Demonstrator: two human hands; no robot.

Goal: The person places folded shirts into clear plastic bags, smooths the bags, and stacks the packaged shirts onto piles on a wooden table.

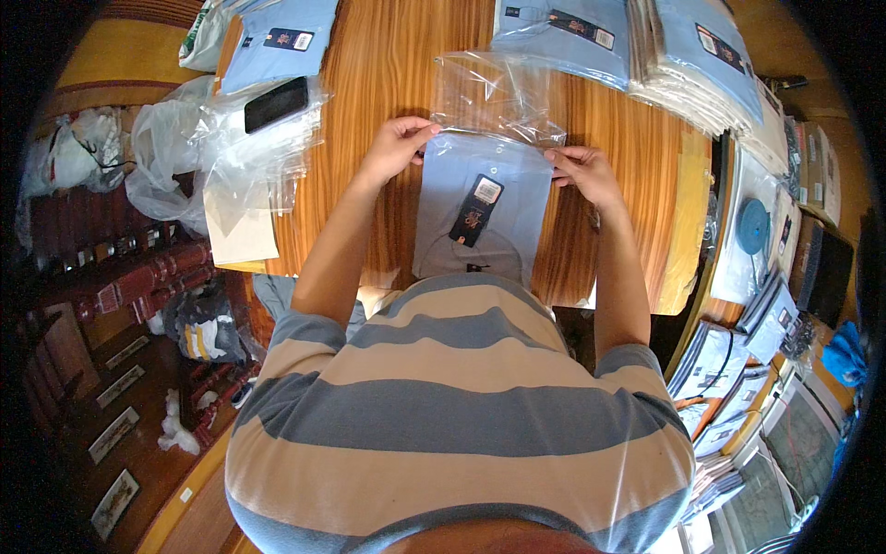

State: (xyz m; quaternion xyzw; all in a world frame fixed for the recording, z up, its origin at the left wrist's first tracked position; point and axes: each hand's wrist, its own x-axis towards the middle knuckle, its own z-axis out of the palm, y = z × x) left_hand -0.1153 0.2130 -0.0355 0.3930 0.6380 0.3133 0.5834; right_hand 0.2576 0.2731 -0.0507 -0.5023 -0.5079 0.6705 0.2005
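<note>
A folded light blue shirt [441, 208] with a dark hang tag [477, 210] lies on the wooden table close to my body. A clear plastic bag [498, 92] covers it, and the bag's loose end spreads out beyond the shirt's far edge. My left hand [399, 148] pinches the bag at the far left corner of the shirt. At the far right corner my right hand [583, 173] pinches the bag's other edge between thumb and fingers. The shirt's near end is hidden by my striped top.
Folded blue shirts with tags [277, 42] lie at the far left, with more stacked [701, 65] at the far right. A black phone [276, 105] rests on a pile of clear bags [263, 157]. Beyond the table's right edge are a blue round object [754, 226] and packed shirts [709, 360].
</note>
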